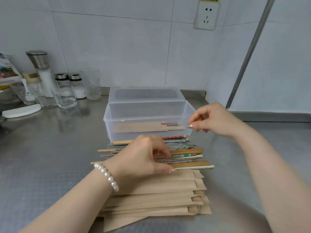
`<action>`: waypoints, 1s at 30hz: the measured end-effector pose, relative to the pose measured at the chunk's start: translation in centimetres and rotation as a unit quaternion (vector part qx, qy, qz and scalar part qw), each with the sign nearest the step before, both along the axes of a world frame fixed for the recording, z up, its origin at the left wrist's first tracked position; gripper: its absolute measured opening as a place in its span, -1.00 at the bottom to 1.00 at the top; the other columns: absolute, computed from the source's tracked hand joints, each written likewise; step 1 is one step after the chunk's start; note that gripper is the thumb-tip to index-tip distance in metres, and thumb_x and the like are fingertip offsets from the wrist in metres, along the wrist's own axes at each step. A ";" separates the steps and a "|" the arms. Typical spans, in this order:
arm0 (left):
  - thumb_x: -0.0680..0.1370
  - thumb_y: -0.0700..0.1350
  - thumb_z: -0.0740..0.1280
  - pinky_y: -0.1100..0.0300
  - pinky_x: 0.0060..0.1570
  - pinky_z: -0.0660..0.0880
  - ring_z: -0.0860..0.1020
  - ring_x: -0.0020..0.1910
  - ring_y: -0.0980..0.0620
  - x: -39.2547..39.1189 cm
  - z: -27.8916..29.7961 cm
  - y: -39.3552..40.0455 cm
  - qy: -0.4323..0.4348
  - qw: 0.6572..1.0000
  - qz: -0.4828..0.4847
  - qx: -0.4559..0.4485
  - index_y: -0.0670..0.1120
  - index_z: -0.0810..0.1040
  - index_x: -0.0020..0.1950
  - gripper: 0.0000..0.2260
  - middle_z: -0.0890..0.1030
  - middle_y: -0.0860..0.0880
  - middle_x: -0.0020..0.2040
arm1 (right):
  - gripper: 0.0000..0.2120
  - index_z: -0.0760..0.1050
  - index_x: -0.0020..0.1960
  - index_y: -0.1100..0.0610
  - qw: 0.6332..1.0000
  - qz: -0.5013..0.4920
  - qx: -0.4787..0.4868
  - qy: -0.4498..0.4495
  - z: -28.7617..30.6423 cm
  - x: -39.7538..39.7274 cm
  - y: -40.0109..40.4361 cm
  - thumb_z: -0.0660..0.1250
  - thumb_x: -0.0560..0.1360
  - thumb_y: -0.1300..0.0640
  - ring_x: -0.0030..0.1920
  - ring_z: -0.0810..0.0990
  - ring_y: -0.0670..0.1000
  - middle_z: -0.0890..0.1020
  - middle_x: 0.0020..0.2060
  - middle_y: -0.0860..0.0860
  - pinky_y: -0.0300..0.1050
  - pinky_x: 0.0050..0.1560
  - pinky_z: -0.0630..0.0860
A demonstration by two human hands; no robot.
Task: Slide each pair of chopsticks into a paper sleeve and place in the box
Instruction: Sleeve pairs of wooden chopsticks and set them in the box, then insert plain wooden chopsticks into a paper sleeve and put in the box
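A clear plastic box (107,125) stands open on the steel counter, with sleeved chopsticks (143,127) lying on its bottom. In front of it lies a row of loose chopsticks (186,152), wooden, metal and patterned. Nearer to me is a stack of brown paper sleeves (159,195). My left hand (143,157), with a pearl bracelet at the wrist, rests on the loose chopsticks, its fingers curled down onto them. My right hand (213,120) hovers at the box's right end with loosely curled fingers and holds nothing that I can see.
At the back left stand a salt grinder (42,73), two small shakers (70,81), several glasses (90,83) and a white lid (21,111). The box's lid (144,94) lies open behind it against the tiled wall. A metal pole (249,52) rises at the right.
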State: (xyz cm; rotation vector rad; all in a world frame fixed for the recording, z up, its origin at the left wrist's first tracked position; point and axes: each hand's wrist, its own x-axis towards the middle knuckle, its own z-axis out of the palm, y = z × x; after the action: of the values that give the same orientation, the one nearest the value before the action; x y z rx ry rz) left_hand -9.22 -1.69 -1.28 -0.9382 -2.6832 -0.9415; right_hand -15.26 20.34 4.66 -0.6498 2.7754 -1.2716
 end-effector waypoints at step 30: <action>0.18 0.10 0.56 0.41 -0.24 0.35 0.46 -0.24 0.17 0.6 -0.2 1.8 -0.081 0.993 -0.030 -0.077 0.01 0.61 -0.14 -0.66 0.50 0.15 -0.25 | -0.80 0.55 -0.12 0.10 0.925 0.190 0.271 -0.189 -3.0 2.9 -0.9 0.46 0.34 0.32 -0.60 0.36 -0.14 0.44 -0.53 -0.06 -0.32 -0.57 0.33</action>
State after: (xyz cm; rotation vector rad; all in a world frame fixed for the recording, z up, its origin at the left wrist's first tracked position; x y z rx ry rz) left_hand -8.65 0.12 -1.46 -1.0185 -2.9143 -0.8660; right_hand -12.33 19.43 1.71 -0.7432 2.3524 -0.4573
